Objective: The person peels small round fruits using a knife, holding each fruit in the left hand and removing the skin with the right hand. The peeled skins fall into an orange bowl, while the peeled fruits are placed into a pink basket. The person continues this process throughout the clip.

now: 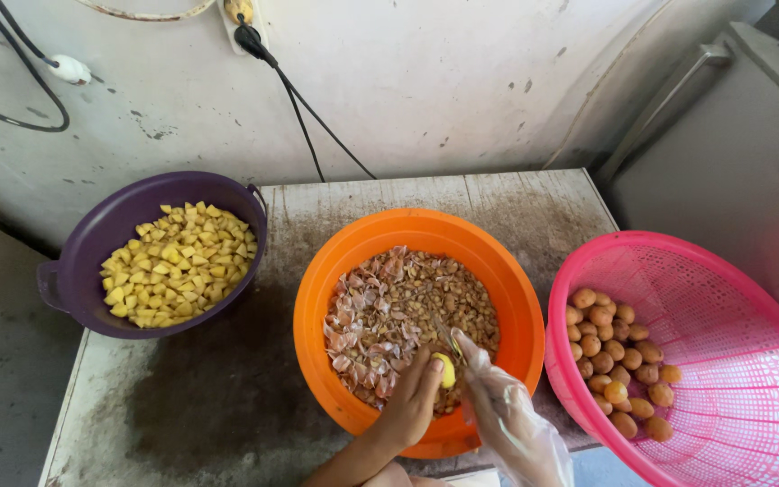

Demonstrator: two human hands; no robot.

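Head view: left hand (410, 401) fingers pinch a small yellow potato (444, 370) over the orange bowl (326, 289) of peels, long axis roughly 12 to 6. Gloved right hand (498, 406) grips a knife (450, 341) pointing 11 o'clock. Three containers on the surface (227, 397): purple bowl (114, 221) of yellow cubes at 9, pink basket (732, 298) of about twenty potatoes at 3.

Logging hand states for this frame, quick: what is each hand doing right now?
Left hand: closed on a small yellow peeled piece over the orange bowl.
Right hand, in a clear plastic glove: closed on a knife.
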